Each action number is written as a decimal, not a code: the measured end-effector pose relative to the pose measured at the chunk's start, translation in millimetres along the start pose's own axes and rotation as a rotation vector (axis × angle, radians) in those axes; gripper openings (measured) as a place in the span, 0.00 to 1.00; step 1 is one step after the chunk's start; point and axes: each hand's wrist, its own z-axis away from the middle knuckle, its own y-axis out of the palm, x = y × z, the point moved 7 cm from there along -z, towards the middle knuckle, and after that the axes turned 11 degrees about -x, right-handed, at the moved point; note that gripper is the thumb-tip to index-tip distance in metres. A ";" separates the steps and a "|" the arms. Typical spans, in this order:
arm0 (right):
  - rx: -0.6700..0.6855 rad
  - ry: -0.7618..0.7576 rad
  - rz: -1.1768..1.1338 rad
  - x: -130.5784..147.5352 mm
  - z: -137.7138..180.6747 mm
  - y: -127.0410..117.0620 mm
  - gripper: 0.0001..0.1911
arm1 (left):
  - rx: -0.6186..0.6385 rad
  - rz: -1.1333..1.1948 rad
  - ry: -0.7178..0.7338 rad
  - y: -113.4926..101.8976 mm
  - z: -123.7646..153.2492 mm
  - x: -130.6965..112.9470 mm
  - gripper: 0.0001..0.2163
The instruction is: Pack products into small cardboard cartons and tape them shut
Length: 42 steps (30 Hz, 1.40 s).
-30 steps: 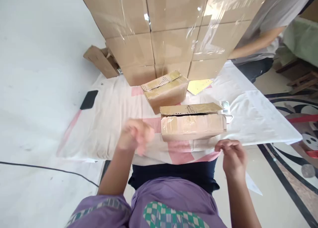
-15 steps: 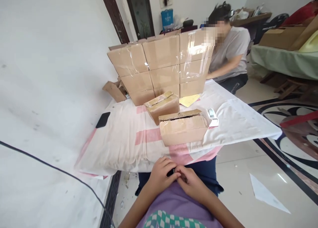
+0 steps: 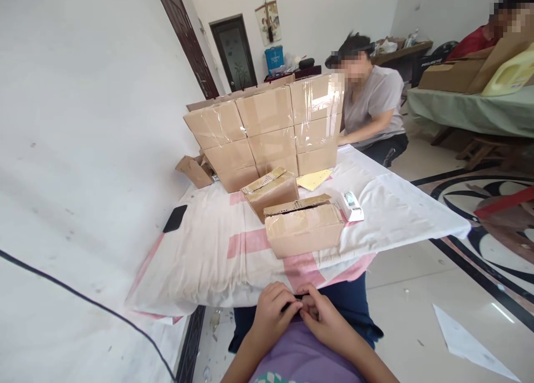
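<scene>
Near carton [image 3: 303,235]: resting both grips clear of its part-open top is probably serving best.
Left grip [image 3: 271,312]: curling half-closed; I cannot tell whether it is holding anything.
Right grip [image 3: 324,315]: curling likewise, any hold being hidden.
Place: sitting on the counter [image 3: 200,272], far side of both grips, touching neither.

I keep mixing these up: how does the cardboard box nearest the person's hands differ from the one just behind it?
The near box shows a dark gap under its flap; the rear box shows no such gap. The near box faces the camera almost squarely; the rear box is turned askew. Both are brown cardboard.
</scene>
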 end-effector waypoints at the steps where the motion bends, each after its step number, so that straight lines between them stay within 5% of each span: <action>1: 0.003 0.001 -0.008 -1.2 0.3 -0.1 0.15 | -0.010 0.013 -0.009 -0.4 -0.9 -0.1 0.13; 6: -0.038 -0.021 -0.042 -4.7 0.5 -5.1 0.09 | -0.008 0.078 -0.033 7.6 0.4 1.7 0.10; 13: -0.197 -0.052 0.006 -20.1 -3.0 -16.8 0.22 | 0.027 0.083 -0.044 19.4 3.7 13.9 0.10; 17: -0.272 -0.046 0.011 -27.8 -7.4 -26.4 0.23 | 0.158 0.125 -0.352 34.0 14.2 43.0 0.09; 19: -0.306 -0.006 -0.021 -35.8 -12.6 -32.5 0.26 | 0.288 0.176 -0.535 47.9 25.8 59.4 0.16; 23: -0.347 0.098 -0.089 -55.7 -25.2 -40.2 0.29 | 0.476 0.178 -0.571 69.5 37.0 76.0 0.09; 42: -0.284 0.084 0.020 -68.1 -32.9 -31.1 0.27 | 0.357 0.227 -0.618 73.7 30.4 96.9 0.08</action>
